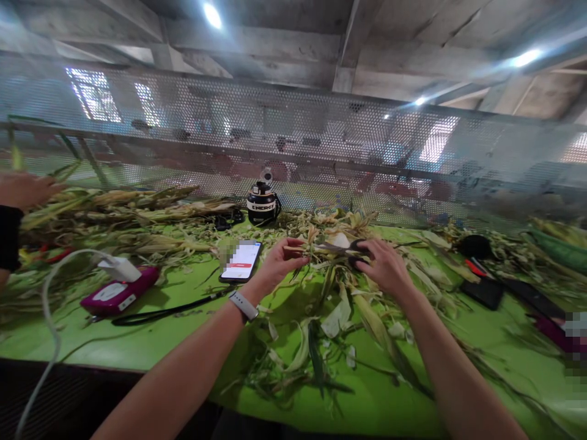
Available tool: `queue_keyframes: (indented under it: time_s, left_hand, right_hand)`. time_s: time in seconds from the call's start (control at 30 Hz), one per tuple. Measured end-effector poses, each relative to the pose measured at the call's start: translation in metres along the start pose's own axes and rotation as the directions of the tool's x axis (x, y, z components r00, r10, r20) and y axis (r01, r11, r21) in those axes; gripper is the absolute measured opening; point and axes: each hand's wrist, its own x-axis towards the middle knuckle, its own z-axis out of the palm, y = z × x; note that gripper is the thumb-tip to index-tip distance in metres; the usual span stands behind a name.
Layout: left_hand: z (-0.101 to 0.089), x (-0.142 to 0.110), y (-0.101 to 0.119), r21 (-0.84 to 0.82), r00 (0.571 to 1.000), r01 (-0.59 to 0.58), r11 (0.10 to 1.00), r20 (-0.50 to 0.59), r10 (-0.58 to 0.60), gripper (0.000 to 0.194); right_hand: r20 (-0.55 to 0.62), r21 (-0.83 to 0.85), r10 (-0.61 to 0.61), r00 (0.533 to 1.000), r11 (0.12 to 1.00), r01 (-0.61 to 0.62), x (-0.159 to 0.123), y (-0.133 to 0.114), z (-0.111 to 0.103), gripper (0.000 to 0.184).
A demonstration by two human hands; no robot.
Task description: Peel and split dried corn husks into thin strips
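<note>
"Husk (312, 237): whereabouts?"

"Centre of the frame, between left hand (288, 260) and right hand (384, 266), over the green table (137, 348)."

"Step in hand?"

"Trimming, by the look of it: apparently scissors (340, 248) at the right hand, pointing left toward the husk."

"And the grip?"

"Left: nearly closed, seemingly pinching the husk by its edge. Right: curled round the scissors; how far spread, impossible to tell."

"Next move?"

"Probably calls for a steady left pinch, well clear of the scissors."

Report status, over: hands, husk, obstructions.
Left hand by pale husk piece, grip unclear. Right hand on dark-handled scissors, blades toward left hand. Loose husks crowd the surface below.
</note>
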Motion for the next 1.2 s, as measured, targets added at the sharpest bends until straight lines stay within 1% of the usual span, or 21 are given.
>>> queue_keyframes:
  time_s: [0.2,0.33,0.57,0.7,0.87,1.0,1.03,1.1,1.13,1.2]
  left_hand:
    - [0.001,-0.001,0.0,0.023,1.0,-0.003,1.0,0.012,0.003,0.044]
    - [0.0,-0.001,-0.001,0.052,0.999,-0.022,0.998,0.03,0.02,0.042]
    - [0.0,0.0,-0.003,0.027,0.999,-0.019,0.999,0.027,0.019,0.044]
    - [0.0,0.0,-0.002,0.007,1.0,-0.021,1.0,-0.003,0.021,0.045]
    - [0.0,0.002,-0.001,-0.012,0.995,-0.058,0.998,-0.084,0.057,0.047]
    - [-0.001,0.002,0.0,0.026,0.994,-0.064,0.998,-0.092,0.066,0.045]
    - [-0.001,0.002,0.0,0.037,0.994,-0.063,0.997,-0.093,0.066,0.044]
    - [-0.001,0.002,0.0,0.042,0.992,-0.065,0.997,-0.102,0.069,0.042]
    - [-0.001,0.002,0.001,0.036,0.992,-0.067,0.997,-0.109,0.07,0.042]
    - [-0.001,0.002,0.001,0.022,0.99,-0.065,0.998,-0.122,0.067,0.044]
  right_hand:
    - [0.005,-0.017,-0.021,1.0,1.0,0.021,-0.001,-0.003,0.0,0.024]
    - [0.036,-0.016,-0.017,0.999,1.0,0.018,-0.001,-0.005,0.001,0.025]
    - [0.061,0.068,0.017,0.998,0.997,-0.021,-0.002,-0.008,0.009,0.026]
    - [0.081,0.066,0.034,0.996,0.997,-0.039,-0.002,-0.008,0.009,0.027]
    - [0.089,0.08,0.037,0.995,0.996,-0.044,-0.002,-0.009,0.009,0.027]
    - [0.104,0.157,0.037,0.994,0.986,-0.053,-0.001,-0.012,0.007,0.026]
    - [0.128,0.201,0.047,0.991,0.977,-0.073,-0.001,-0.013,0.006,0.025]
    - [0.239,0.32,0.067,0.969,0.936,-0.144,-0.001,-0.015,0.004,0.023]
    - [0.319,0.387,0.066,0.945,0.902,-0.193,-0.001,-0.017,0.003,0.022]
    - [0.491,0.509,0.026,0.871,0.803,-0.311,0.0,-0.02,0.0,0.022]
